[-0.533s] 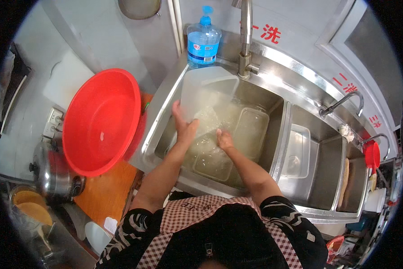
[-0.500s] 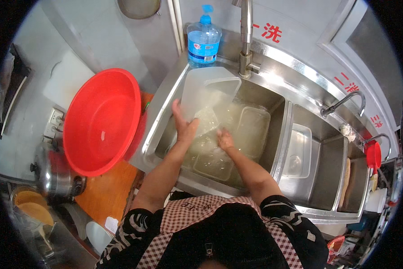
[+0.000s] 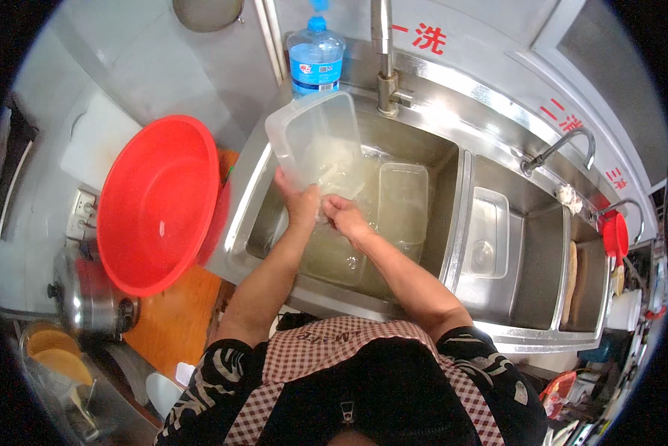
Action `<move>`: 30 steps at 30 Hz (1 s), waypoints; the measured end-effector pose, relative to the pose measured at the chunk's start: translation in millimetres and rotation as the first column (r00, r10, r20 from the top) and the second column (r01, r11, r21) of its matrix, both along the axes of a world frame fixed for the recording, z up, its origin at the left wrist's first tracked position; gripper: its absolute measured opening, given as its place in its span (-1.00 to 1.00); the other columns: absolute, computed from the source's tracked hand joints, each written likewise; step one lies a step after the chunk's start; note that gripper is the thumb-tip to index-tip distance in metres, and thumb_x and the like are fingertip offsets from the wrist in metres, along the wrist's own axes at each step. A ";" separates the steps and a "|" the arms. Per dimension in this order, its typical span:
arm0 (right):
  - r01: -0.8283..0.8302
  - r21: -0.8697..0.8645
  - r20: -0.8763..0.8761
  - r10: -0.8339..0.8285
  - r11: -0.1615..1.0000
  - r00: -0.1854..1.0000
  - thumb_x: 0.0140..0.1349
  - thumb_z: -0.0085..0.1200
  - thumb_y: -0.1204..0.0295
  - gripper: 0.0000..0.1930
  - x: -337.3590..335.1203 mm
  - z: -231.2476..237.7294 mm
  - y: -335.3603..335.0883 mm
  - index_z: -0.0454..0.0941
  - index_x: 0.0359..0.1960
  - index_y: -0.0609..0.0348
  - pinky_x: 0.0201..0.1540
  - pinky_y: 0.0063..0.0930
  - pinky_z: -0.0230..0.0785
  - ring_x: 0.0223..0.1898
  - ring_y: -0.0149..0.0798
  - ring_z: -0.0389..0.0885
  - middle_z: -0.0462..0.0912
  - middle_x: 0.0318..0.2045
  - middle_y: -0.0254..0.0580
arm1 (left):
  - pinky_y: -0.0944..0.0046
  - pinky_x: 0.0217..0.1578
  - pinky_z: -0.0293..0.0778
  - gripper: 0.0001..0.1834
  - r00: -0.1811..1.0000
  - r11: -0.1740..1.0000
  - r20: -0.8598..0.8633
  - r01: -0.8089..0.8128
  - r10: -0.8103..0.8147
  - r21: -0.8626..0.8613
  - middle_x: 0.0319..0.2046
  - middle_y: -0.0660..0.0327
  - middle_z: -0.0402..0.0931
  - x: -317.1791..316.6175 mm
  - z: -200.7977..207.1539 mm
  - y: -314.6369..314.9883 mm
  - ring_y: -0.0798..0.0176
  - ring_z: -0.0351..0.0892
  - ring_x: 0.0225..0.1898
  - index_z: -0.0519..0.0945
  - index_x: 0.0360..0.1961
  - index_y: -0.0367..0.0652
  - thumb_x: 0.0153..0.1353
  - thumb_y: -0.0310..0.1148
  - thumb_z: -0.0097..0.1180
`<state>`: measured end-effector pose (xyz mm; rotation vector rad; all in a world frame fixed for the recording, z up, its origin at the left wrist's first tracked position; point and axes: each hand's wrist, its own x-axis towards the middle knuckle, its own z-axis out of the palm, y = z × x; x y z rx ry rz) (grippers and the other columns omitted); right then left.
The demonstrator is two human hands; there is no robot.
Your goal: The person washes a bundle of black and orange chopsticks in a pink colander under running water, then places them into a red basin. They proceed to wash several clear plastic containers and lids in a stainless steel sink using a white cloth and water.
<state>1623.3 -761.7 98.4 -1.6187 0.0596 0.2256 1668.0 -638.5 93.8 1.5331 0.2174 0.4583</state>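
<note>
My left hand [image 3: 300,204] grips the near end of a clear, rectangular plastic container [image 3: 297,141], tilted up above the cloudy water. Beside it, my right hand [image 3: 345,217] is closed at the container's near corner; something pale shows at its fingertips, too hidden to name. Both hands are over the left sink basin [image 3: 444,215], which holds the water. Another clear rectangular plastic piece [image 3: 403,197] lies in the water to the right of my hands, and the outline of a further one shows faintly below them.
A blue pump bottle [image 3: 316,63] stands behind the basin, left of a tall faucet [image 3: 387,93]. A large red basin [image 3: 155,208] leans at the left above an orange board [image 3: 174,316]. The middle sink holds a clear container [image 3: 486,234]. A red scoop [image 3: 614,234] hangs far right.
The container has tipped up more steeply and shifted left in the picture. My right hand has come out of the water to the container's near corner, beside my left. The whole view has shifted slightly.
</note>
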 end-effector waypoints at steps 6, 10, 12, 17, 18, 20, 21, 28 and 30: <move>0.584 0.111 -0.337 -0.523 0.804 0.783 0.01 0.29 0.35 -0.50 3.9 -31.8 6.1 0.34 -0.02 0.01 -0.07 -0.31 0.34 -0.12 -0.20 0.45 0.42 -0.10 -0.08 | 0.15 0.17 0.09 -0.13 0.984 0.976 0.051 0.178 -0.173 -0.125 0.09 0.04 0.13 -25.6 38.1 -32.5 0.09 0.14 0.16 0.03 0.18 -0.19 -0.28 -0.62 0.05; 0.789 0.440 -0.624 -0.487 0.428 0.612 0.06 0.20 0.53 -0.52 -7.7 -5.2 24.6 0.17 -0.06 0.08 -0.19 -0.22 0.43 -0.12 -0.14 0.45 0.40 -0.11 -0.01 | 0.12 0.20 0.07 -0.06 0.972 0.978 0.107 0.205 -0.208 0.037 0.12 0.04 0.11 -25.4 26.3 -29.6 0.07 0.09 0.21 -0.02 0.22 -0.17 -0.28 -0.61 0.09; 0.712 0.535 -0.515 -0.493 0.455 0.701 0.00 0.07 0.71 -0.53 0.0 -38.7 5.6 0.16 -0.10 0.05 -0.24 -0.23 0.46 -0.16 -0.17 0.48 0.42 -0.16 -0.07 | 0.11 0.20 0.07 -0.04 0.976 0.981 0.104 0.193 -0.193 0.010 0.11 0.01 0.09 -20.4 24.0 -34.7 0.05 0.09 0.19 -0.05 0.22 -0.20 -0.29 -0.57 0.13; 0.598 0.556 -0.333 -0.504 0.578 0.797 -0.11 -0.04 0.81 -0.42 8.6 -25.6 -8.4 0.16 -0.02 0.07 -0.17 -0.31 0.46 -0.12 -0.15 0.47 0.44 -0.13 -0.10 | 0.06 0.17 0.10 0.04 0.971 0.963 -0.004 0.236 -0.237 0.133 0.10 -0.05 0.04 -19.1 0.0 -44.2 0.01 0.11 0.16 -0.13 0.22 -0.26 -0.32 -0.54 0.19; 0.599 0.570 -0.321 -0.519 0.562 0.792 -0.12 -0.04 0.81 -0.38 9.5 -19.7 -8.0 0.15 0.04 0.08 -0.14 -0.32 0.45 -0.10 -0.14 0.46 0.44 -0.11 -0.09 | 0.07 0.17 0.11 0.05 0.961 0.946 0.002 0.273 -0.277 0.172 0.10 -0.05 0.04 -18.5 -0.2 -43.9 0.01 0.12 0.16 -0.13 0.23 -0.26 -0.33 -0.55 0.19; 0.547 0.496 -0.123 -0.569 0.675 0.813 -0.10 -0.06 0.79 -0.29 15.1 -20.3 -17.1 0.12 0.16 0.06 -0.01 -0.28 0.37 0.02 -0.07 0.40 0.42 -0.02 -0.03 | 0.08 0.17 0.12 0.06 0.932 0.902 0.007 0.350 -0.364 0.254 0.10 -0.04 0.04 -18.2 5.1 -42.3 0.00 0.13 0.16 -0.14 0.23 -0.26 -0.35 -0.55 0.21; 0.527 0.450 -0.022 -0.580 0.721 0.814 -0.10 -0.07 0.78 -0.25 18.5 -20.4 -23.1 0.10 0.23 0.05 0.05 -0.27 0.34 0.07 -0.04 0.37 0.40 0.03 0.00 | 0.09 0.18 0.12 0.07 0.932 0.919 -0.030 0.361 -0.361 0.157 0.10 -0.03 0.05 -19.3 10.3 -43.5 0.00 0.13 0.16 -0.14 0.23 -0.27 -0.35 -0.55 0.21; 0.533 0.059 0.542 -0.475 0.844 0.693 -0.01 -0.05 0.67 -0.63 77.7 -66.2 -72.4 0.32 -0.10 0.22 0.22 -0.32 0.08 0.16 -0.03 0.31 0.36 0.10 0.07 | 0.04 0.18 0.11 0.05 0.941 0.941 -0.054 0.338 -0.335 0.037 0.09 -0.06 0.12 -38.6 19.1 -39.5 -0.01 0.16 0.15 -0.10 0.25 -0.18 -0.33 -0.53 0.22; 0.678 0.204 0.109 -0.705 0.706 0.701 0.04 0.06 0.63 -0.65 71.1 -64.5 -57.2 0.22 -0.16 0.13 -0.02 -0.24 0.30 -0.07 -0.11 0.43 0.43 -0.10 -0.02 | 0.03 0.17 0.11 0.03 0.967 0.959 -0.015 0.255 -0.255 0.124 0.06 -0.07 0.12 -40.7 20.3 -40.3 -0.03 0.16 0.12 -0.09 0.23 -0.25 -0.34 -0.53 0.21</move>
